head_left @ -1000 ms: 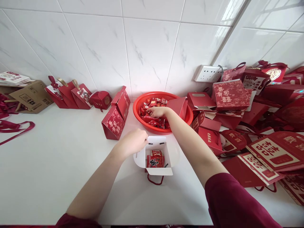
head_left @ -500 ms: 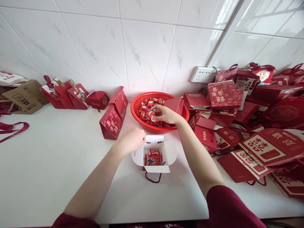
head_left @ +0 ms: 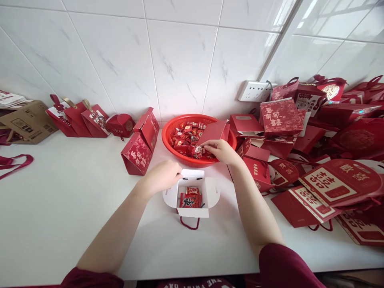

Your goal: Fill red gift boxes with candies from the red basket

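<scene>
L hand point(head_left: 165, 176) pinches box point(head_left: 193, 213) at back L corner, packs point(head_left: 191, 201) inside; R hand point(head_left: 221, 151) pinches red pack point(head_left: 197, 151) (prob. sweet, print blurry) at basket point(head_left: 168, 140).

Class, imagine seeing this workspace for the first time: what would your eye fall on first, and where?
Probably the bright red basket of small wrapped pieces, mid-view near the wall, with the right hand at its front right. Nearer the viewer, the open box shows its white inside and red packets, the left hand at its far left corner. A crowded heap of red boxes fills the right side.
</scene>
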`<action>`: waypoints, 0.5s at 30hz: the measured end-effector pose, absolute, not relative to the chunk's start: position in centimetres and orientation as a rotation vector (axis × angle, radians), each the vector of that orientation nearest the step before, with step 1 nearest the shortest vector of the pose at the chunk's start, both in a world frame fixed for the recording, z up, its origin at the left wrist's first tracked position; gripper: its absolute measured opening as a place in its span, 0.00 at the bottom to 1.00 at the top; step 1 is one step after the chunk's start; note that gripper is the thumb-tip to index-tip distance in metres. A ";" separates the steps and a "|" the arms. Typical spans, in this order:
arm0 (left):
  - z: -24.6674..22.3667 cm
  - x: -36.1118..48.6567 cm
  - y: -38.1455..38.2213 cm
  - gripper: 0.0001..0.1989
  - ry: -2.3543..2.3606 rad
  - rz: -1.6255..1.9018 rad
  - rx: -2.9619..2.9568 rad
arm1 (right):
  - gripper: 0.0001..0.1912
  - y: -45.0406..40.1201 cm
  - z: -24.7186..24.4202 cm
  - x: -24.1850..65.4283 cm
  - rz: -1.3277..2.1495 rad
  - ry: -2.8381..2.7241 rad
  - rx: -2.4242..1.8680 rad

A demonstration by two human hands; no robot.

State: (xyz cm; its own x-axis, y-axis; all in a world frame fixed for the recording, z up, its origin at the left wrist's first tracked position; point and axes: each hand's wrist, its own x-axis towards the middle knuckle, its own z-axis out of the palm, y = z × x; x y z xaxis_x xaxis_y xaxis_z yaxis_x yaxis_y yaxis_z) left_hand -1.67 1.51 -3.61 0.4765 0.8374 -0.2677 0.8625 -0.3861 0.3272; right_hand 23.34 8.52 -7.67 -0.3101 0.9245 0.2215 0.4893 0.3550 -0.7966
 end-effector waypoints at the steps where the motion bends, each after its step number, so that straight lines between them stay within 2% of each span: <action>1: -3.5 -1.7 1.5 0.19 1.395 -0.070 2.301 | 0.14 8.4 -7.5 23.6 0.804 -1.915 -1.220; 15: -1.4 -2.4 0.6 0.23 1.306 0.225 2.485 | 0.12 4.2 -2.6 25.7 0.667 -1.768 -1.063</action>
